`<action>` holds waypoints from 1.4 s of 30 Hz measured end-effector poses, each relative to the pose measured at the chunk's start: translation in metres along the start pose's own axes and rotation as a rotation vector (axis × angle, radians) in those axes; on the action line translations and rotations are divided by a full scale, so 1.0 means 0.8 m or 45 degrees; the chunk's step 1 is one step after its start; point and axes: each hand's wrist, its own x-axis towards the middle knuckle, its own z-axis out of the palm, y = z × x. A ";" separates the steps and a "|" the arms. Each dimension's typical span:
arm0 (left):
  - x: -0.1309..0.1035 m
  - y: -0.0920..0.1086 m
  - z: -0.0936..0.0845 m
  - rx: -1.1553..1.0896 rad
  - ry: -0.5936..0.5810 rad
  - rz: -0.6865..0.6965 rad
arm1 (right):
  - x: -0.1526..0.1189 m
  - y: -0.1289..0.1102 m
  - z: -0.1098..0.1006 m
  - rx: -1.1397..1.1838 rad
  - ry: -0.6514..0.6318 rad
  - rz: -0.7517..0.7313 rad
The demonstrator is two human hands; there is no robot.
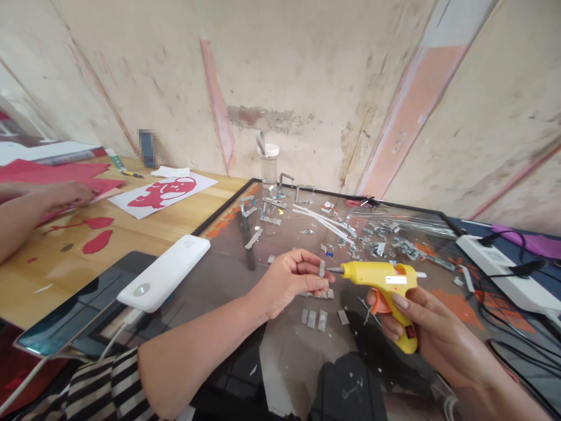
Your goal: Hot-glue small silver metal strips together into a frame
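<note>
A yellow glue gun [377,275] is in my right hand [421,321], my fingers wrapped round its handle and near the orange trigger. Its nozzle points left, close to a small grey piece [322,269] pinched upright between the fingers of my left hand [293,278]. Whether nozzle and piece touch, I cannot tell. Just below my left fingers, several small grey tiles [311,319] lie on the dark glossy board [228,280].
Grey scraps [385,228], white sticks [322,222] and a lidded jar [269,164] are farther back. A white power bank [164,272] lies left, a power strip [508,275] with cables right. Another person's hand [74,194] rests on red paper [48,172] at far left.
</note>
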 end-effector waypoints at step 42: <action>-0.008 0.002 0.003 0.390 0.007 0.116 | 0.006 0.003 -0.013 -0.023 -0.089 0.035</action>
